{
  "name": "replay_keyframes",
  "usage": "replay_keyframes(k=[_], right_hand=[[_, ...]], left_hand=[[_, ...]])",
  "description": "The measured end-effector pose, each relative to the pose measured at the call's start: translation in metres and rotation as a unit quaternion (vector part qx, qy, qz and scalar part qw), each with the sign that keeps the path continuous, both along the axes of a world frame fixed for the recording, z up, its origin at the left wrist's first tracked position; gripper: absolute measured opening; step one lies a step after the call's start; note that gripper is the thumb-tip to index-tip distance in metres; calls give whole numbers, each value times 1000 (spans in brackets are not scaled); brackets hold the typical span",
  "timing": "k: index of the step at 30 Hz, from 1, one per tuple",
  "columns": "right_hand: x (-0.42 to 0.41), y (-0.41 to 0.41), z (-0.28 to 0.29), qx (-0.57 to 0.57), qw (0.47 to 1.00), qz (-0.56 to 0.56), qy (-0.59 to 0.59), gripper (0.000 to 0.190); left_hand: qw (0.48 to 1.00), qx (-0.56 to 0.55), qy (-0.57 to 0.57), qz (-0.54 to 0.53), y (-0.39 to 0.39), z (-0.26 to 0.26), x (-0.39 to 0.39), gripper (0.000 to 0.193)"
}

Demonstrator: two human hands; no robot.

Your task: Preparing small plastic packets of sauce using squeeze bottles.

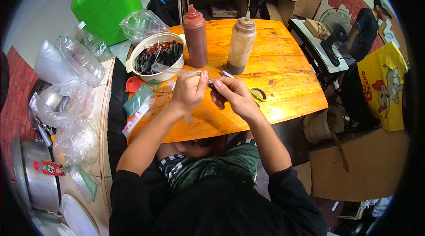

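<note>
My left hand [190,90] grips a narrow transparent plastic sleeve [166,68], whose loose end points left over the tub's rim. My right hand [236,95] pinches the sleeve's other end, where a little dark filling shows between the fingers. Behind my left hand, a cream plastic tub [132,67] holds many slim packets, some dark [158,59], others reddish [162,47]. Beyond the hands stand a squeeze bottle of reddish-brown sauce [195,41] and a squeeze bottle with dark sauce at its bottom [241,45]. Scissors with green-and-black handles [258,94] lie partly hidden behind my right hand.
On the wooden table [282,69], a small red funnel [133,84] and a pack of plastic sleeves [138,114] lie left. Plastic bags [76,139] and a large metal pot [40,182] crowd the side counter. A fan [339,33] and another person [365,33] are at far right.
</note>
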State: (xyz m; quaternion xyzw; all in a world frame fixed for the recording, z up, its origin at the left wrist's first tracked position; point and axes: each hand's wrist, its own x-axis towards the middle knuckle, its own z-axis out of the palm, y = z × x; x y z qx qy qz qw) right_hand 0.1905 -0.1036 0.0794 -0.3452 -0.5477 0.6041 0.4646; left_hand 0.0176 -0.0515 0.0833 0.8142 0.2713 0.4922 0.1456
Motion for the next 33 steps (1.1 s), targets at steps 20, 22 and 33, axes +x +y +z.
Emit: replay_keyframes(k=[20, 22, 33], right_hand=[[-12, 43, -56, 396, 877, -218, -162, 27], [-11, 51, -47, 403, 876, -195, -180, 24], [-16, 92, -46, 329, 908, -56, -253, 22]], left_hand=[[990, -130, 35, 48, 12, -33, 6, 39], [988, -140, 16, 57, 20, -37, 4, 37], [981, -146, -33, 125, 54, -81, -5, 36]])
